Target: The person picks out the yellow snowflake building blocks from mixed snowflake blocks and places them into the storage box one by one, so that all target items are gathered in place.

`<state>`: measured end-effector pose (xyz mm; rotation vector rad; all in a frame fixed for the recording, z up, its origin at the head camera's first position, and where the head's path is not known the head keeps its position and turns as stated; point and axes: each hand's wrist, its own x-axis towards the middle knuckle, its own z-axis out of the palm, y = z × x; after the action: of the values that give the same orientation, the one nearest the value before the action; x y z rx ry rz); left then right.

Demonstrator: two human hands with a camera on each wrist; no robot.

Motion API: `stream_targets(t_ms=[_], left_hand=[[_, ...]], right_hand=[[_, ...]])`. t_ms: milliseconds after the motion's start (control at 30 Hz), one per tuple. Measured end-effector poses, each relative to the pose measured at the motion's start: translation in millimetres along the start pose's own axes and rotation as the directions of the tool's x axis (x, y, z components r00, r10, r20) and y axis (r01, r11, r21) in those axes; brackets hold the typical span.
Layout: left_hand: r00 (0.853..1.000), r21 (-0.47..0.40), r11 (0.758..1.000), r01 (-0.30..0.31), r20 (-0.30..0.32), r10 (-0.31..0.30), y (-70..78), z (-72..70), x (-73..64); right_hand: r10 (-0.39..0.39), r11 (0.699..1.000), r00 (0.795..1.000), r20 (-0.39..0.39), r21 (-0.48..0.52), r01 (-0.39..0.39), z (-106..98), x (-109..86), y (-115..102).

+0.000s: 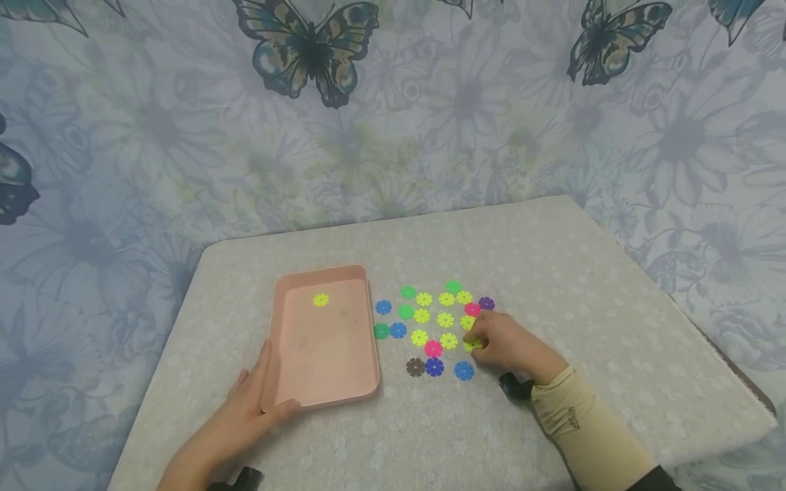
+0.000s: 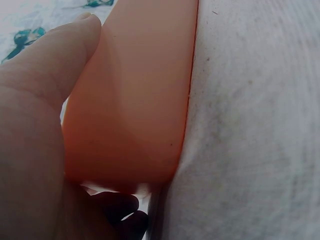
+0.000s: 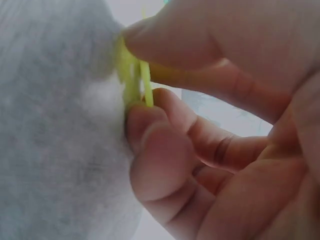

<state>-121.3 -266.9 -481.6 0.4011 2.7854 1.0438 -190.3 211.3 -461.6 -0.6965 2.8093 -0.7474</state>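
My left hand [image 1: 242, 412] grips the near left corner of a shallow pink tray [image 1: 328, 361], its thumb along the near rim and its fingers against the left side. In the left wrist view the tray's wall [image 2: 135, 95] fills the space beside the thumb. One yellow notched disc [image 1: 321, 299] lies inside the tray. To the right, my right hand [image 1: 518, 344] reaches down to the tabletop and pinches a yellow notched disc [image 3: 146, 85] by its edge between thumb and fingertips. The hand partly covers that disc in the head view.
Several notched discs lie spread between tray and right hand: yellow ones [image 1: 445, 319], green [image 1: 406, 311], blue [image 1: 464, 370], pink [image 1: 433, 348], purple [image 1: 486, 303] and a brown one [image 1: 415, 367]. The cloth-covered table [image 1: 491, 239] meets a butterfly-patterned wall [image 1: 430, 136] at the back.
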Motion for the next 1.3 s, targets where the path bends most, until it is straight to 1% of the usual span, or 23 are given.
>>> stream_targets(t_ms=[67,200,433,500,733,800,933,1000,1100,1200,1300], left_hand=[[1.0,-0.003,1.0,-0.001,0.001,0.001,0.0,-0.2,-0.4],[1.0,-0.004,1.0,-0.012,-0.006,0.012,-0.9,-0.2,-0.9],[0.999,0.004,1.0,-0.029,-0.02,0.03,-1.7,-0.5,-1.7],[0.999,0.002,1.0,-0.028,-0.021,0.028,-1.0,-0.6,-2.0],[1.0,-0.003,1.0,0.012,0.003,-0.012,-0.7,0.3,-2.4],[1.0,-0.005,1.0,0.023,0.009,-0.023,-0.8,0.7,-2.0],[0.999,-0.002,1.0,0.03,0.015,-0.03,-1.6,1.2,-1.2],[1.0,0.002,1.0,0.023,0.011,-0.023,-1.8,1.0,-0.5],[1.0,0.01,1.0,0.011,0.003,-0.011,-1.5,0.2,1.0],[1.0,0.009,1.0,0.002,-0.005,-0.002,-1.0,0.3,0.9],[1.0,0.008,1.0,0.001,-0.005,-0.001,-0.2,1.2,-0.8]], right_hand=[[-0.012,1.0,1.0,-0.003,-0.001,0.012,-1,-1.0,-1],[0.009,1.0,1.0,-0.013,0.008,-0.009,-1,-2.9,-4],[0.004,1.0,0.999,-0.038,0.004,-0.004,-1,-1.7,-5],[0.018,1.0,0.999,-0.041,0.009,-0.017,-1,-1.3,-5],[0.11,0.992,0.992,-0.057,0.063,-0.106,2,0.1,-2],[0.121,0.99,0.99,-0.073,0.078,-0.115,2,1.2,-1],[0.092,0.99,0.991,-0.098,0.115,-0.08,0,6.2,-3],[0.063,0.991,0.992,-0.109,0.123,-0.049,-4,11.1,-9],[0.008,0.992,0.991,-0.131,0.127,0.008,-11,21.9,-26],[-0.053,0.986,0.987,-0.149,0.146,0.075,-16,38.5,-50],[-0.091,0.978,0.985,-0.145,0.173,0.116,-15,61.6,-78]])
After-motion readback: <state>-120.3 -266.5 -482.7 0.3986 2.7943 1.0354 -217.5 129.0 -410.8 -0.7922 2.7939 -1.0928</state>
